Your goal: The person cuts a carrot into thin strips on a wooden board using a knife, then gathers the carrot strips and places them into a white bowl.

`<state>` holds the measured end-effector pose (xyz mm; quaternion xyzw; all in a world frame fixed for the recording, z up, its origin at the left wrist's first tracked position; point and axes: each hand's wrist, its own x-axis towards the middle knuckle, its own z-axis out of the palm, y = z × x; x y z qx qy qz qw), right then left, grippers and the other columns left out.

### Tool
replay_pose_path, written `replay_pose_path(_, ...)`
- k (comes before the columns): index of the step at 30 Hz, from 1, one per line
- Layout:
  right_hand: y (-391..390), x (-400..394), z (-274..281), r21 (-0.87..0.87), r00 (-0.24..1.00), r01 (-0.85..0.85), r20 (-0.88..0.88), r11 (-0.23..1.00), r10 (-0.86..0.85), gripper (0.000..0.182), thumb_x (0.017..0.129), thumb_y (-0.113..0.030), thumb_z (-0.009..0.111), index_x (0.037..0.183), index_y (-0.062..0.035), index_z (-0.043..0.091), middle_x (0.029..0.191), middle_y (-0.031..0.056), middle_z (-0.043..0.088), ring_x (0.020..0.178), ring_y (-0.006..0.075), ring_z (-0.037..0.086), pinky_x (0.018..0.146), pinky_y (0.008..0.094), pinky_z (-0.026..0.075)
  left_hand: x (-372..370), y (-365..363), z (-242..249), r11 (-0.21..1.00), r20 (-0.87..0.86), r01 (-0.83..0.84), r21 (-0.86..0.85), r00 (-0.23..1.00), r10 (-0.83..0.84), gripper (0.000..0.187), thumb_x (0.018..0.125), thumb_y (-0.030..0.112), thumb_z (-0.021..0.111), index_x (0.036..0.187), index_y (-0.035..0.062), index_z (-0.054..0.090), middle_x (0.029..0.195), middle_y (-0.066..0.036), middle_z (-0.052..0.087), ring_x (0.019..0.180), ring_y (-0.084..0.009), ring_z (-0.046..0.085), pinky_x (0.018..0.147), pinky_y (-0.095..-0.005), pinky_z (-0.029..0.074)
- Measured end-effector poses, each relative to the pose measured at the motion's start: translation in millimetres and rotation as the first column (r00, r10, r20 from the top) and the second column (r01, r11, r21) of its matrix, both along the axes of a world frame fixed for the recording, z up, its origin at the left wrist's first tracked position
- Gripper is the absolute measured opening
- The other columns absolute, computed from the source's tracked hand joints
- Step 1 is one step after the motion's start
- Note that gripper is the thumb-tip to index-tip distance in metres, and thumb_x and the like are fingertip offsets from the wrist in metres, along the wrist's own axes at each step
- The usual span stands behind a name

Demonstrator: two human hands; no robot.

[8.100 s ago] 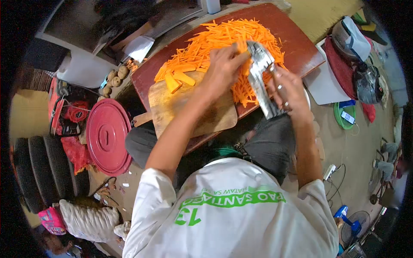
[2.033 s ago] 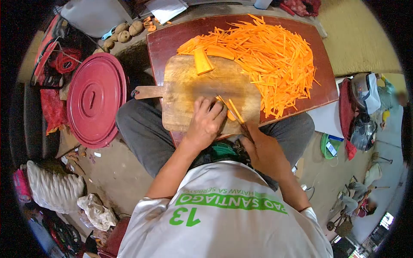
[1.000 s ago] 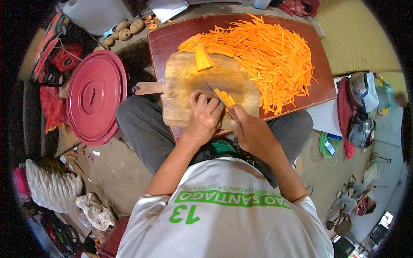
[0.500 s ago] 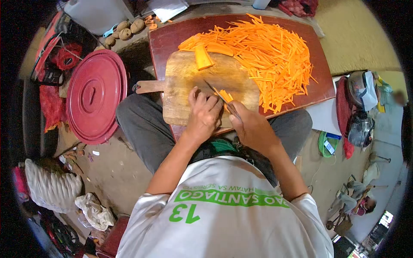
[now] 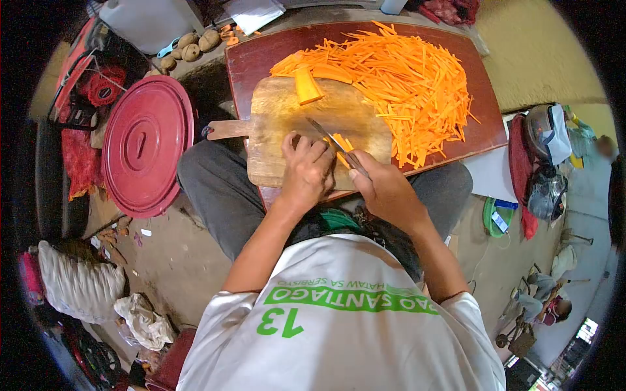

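Observation:
My right hand (image 5: 391, 192) is wrapped round the handle of a knife (image 5: 324, 132), its blade slanting across the wooden cutting board (image 5: 267, 153). My left hand (image 5: 306, 171) is closed, fingertips curled down on the board beside the blade, holding a carrot piece mostly hidden under the fingers. Thin carrot sticks (image 5: 344, 141) lie against the blade's right side. Farther up the board rests a thick carrot chunk (image 5: 306, 86). A big heap of carrot strips (image 5: 417, 85) spreads over the dark red table (image 5: 482, 124), touching the board's upper right edge.
To the left stands a round red lid (image 5: 147, 146). Several brown root vegetables (image 5: 189, 51) lie near a blue-handled peeler (image 5: 167, 47) at the upper left. A green basket (image 5: 497, 216) with a phone is at the right. Other people (image 5: 551, 306) appear at the far right.
The knife and my right hand have shifted slightly, with the blade now showing more of its flat side. My left hand stays nearly in place, curled on the board.

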<state>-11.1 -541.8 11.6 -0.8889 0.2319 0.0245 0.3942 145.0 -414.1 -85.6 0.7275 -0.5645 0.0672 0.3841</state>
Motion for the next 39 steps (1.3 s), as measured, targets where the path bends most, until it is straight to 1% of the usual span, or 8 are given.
replay_pose_path(3, 0.1, -14.7, 11.3, 0.094, 0.995, 0.005, 0.097, 0.996, -0.015, 0.029, 0.109, -0.016, 0.058, 0.132, 0.0013, 0.061, 0.101, 0.0302, 0.068, 0.097, 0.0531, 0.066, 0.082, 0.0514, 0.054, 1.5, 1.2, -2.4, 1.0, -0.012, -0.002, -0.014, 1.0, 0.002, 0.036, 0.069, 0.003, 0.08, 0.105, 0.0053, 0.078, 0.096, -0.009, 0.064, 0.101, -0.0331, 0.063, 0.113, -0.0603, 0.037)
replay_pose_path(12, 7.7, -18.6, 11.3, 0.005, 0.997, -0.036, 0.068, 0.999, 0.035, 0.024, 0.109, -0.019, 0.059, 0.126, -0.0038, 0.056, 0.113, 0.0321, 0.069, 0.105, 0.0558, 0.067, 0.083, 0.0616, 0.055, 5.0, 4.3, 4.0, 0.999, -0.017, 0.024, 0.034, 1.0, -0.023, 0.03, 0.07, 0.005, 0.078, 0.1, 0.0043, 0.076, 0.096, -0.009, 0.063, 0.102, -0.0314, 0.062, 0.112, -0.0593, 0.036)
replay_pose_path(15, 9.6, -13.6, -4.1, -0.052, 0.99, -0.041, 0.13, 0.998, 0.047, 0.033, 0.109, -0.017, 0.058, 0.138, -0.0004, 0.059, 0.109, 0.0301, 0.07, 0.105, 0.0533, 0.067, 0.086, 0.0524, 0.056, 4.3, 4.0, 0.2, 1.0, -0.008, 0.015, 0.027, 1.0, -0.015, 0.03, 0.07, 0.006, 0.079, 0.1, 0.0038, 0.076, 0.096, -0.009, 0.063, 0.102, -0.0317, 0.061, 0.112, -0.0594, 0.036)
replay_pose_path(18, 12.4, -1.6, -5.4, -0.061, 0.991, -0.031, 0.13, 0.998, 0.039, 0.03, 0.108, -0.015, 0.059, 0.132, 0.0023, 0.062, 0.106, 0.0315, 0.069, 0.098, 0.0521, 0.068, 0.083, 0.0481, 0.057, 2.4, 1.4, -3.7, 1.0, 0.0, -0.004, 0.009, 1.0, 0.004, 0.029, 0.07, 0.006, 0.079, 0.099, 0.0037, 0.077, 0.096, -0.01, 0.063, 0.102, -0.0319, 0.061, 0.111, -0.0594, 0.036)
replay_pose_path(21, 2.0, 10.8, -2.7, 0.084, 0.99, -0.012, 0.138, 0.996, 0.0, 0.031, 0.107, -0.014, 0.062, 0.131, 0.005, 0.064, 0.097, 0.0231, 0.071, 0.086, 0.0409, 0.071, 0.079, 0.0437, 0.056, 1.7, 1.3, -1.3, 1.0, -0.018, -0.014, 0.01, 1.0, 0.014, 0.027, 0.072, 0.005, 0.079, 0.098, 0.0039, 0.078, 0.097, -0.01, 0.064, 0.103, -0.0322, 0.062, 0.11, -0.0588, 0.037)
replay_pose_path(24, 5.7, 6.3, -6.6, 0.249, 0.945, 0.135, 0.26, 0.959, -0.2, 0.033, 0.106, -0.018, 0.062, 0.13, 0.0049, 0.068, 0.108, 0.0254, 0.077, 0.101, 0.0323, 0.077, 0.091, 0.0414, 0.058, 1.9, 0.3, 0.0, 1.0, -0.053, -0.005, -0.023, 0.999, 0.004, 0.022, 0.077, 0.004, 0.079, 0.099, 0.0041, 0.079, 0.099, -0.01, 0.065, 0.104, -0.0324, 0.062, 0.107, -0.0578, 0.037)
replay_pose_path(29, -0.8, -22.2, -10.1, 0.436, 0.906, 0.258, 0.201, 0.862, -0.373, 0.038, 0.108, -0.018, 0.063, 0.139, 0.0043, 0.067, 0.107, 0.0118, 0.077, 0.1, 0.0153, 0.069, 0.094, 0.0338, 0.055, 1.9, -1.4, 2.7, 1.0, -0.078, -0.007, -0.016, 0.997, 0.006, 0.018, 0.082, 0.003, 0.081, 0.1, 0.0038, 0.079, 0.102, -0.01, 0.067, 0.105, -0.0326, 0.063, 0.105, -0.0545, 0.038)
replay_pose_path(39, 14.8, -70.1, -6.3, 0.363, 0.928, 0.285, 0.129, 0.887, -0.35, 0.037, 0.106, -0.016, 0.067, 0.137, 0.0044, 0.066, 0.096, 0.0175, 0.073, 0.088, 0.0189, 0.071, 0.082, 0.0358, 0.057, 3.9, -3.7, 0.0, 0.992, -0.123, -0.097, -0.076, 0.989, 0.087, 0.024, 0.087, 0.007, 0.083, 0.11, 0.0052, 0.078, 0.107, -0.013, 0.068, 0.108, -0.0355, 0.063, 0.101, -0.0491, 0.042)
